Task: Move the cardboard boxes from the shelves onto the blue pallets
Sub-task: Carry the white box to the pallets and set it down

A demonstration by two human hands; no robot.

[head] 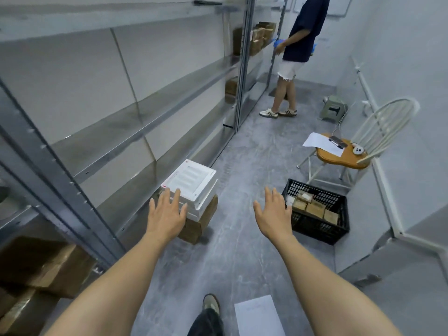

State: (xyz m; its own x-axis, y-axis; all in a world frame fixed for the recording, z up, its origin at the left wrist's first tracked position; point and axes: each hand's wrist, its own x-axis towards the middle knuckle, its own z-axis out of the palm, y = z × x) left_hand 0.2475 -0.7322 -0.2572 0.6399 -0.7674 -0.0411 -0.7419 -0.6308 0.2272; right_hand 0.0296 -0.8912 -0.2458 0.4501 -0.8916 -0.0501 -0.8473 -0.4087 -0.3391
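Both my arms stretch forward over the grey floor. My left hand (pixel 167 212) is open, fingers spread, over the near corner of a stack of white flat boxes (pixel 194 187) that lies on a brown cardboard box (pixel 201 224) on the floor beside the metal shelves (pixel 135 132). My right hand (pixel 272 212) is open in the air, to the right of the stack, holding nothing. Brown cardboard boxes (pixel 41 265) sit on the low shelf at the near left. More cardboard boxes (pixel 259 36) stand on the far shelf. No blue pallet is in view.
A black plastic crate (pixel 339 229) with small cardboard packs stands on the floor at right. Behind it is a white chair (pixel 349 158) bearing papers and a phone. Another person (pixel 295 57) stands at the far shelves. A white sheet (pixel 259 316) lies by my foot.
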